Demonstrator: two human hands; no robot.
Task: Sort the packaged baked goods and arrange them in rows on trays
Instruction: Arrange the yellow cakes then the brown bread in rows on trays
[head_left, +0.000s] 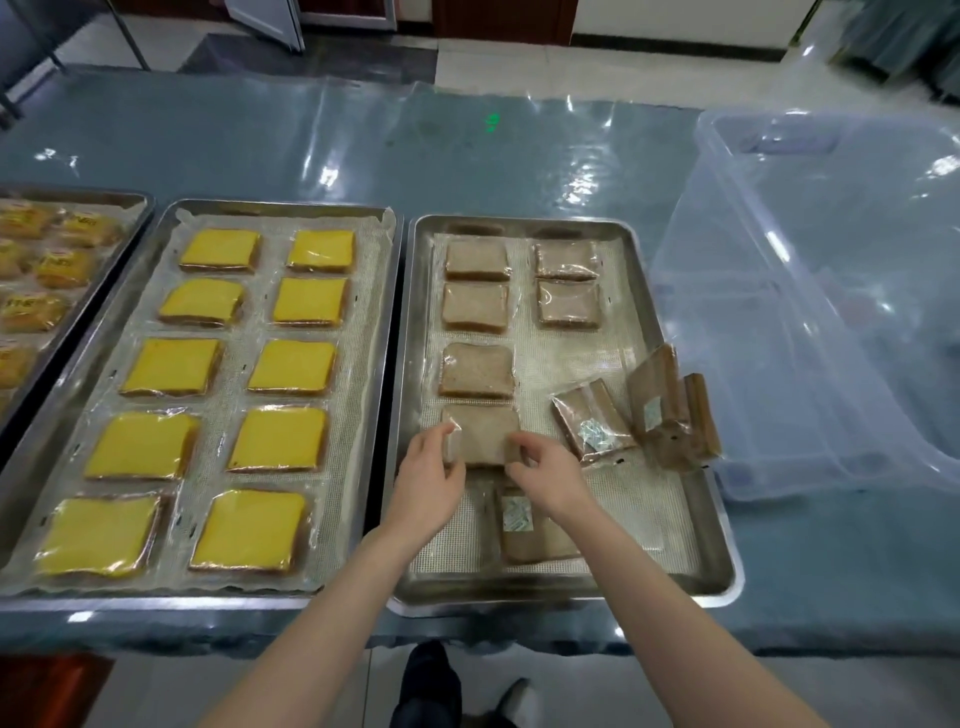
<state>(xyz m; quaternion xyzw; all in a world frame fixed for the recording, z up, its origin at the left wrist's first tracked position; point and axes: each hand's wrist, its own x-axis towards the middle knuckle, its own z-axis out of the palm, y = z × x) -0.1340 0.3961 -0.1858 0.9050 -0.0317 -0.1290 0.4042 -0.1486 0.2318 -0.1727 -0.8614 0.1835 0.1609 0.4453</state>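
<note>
1. On the right-hand tray (724, 561), at about 7 o'clock from its centre, a packaged brown slice (483, 434) is held flat on the liner as the fourth in the left column.
2. Its left wrapper edge is pinched by the left hand (431, 470), and its near right corner is pinched by the right hand (545, 480); neither hand is spread.
3. Three slices are laid above it toward 12 o'clock and two more sit in the right column, so the step is judged to be squaring this one into its row.
4. A skewed row could result if one pinch is pulled harder than the other, as only slippery film is gripped.
5. At 5 o'clock of the held slice, a sachet-side-up packet (524, 525) lies partly under the right wrist, and it could be dragged out of place when that arm is drawn back.
6. At 3 o'clock, two loose packets (670, 410) are propped against the tray rim, with another (592, 426) beside them; a nudge to the tray might tip them over the rim toward the clear bin (831, 312).
7. The tray of yellow-topped packets (291, 364), at 9 o'clock, is full and well apart from the hands.
</note>
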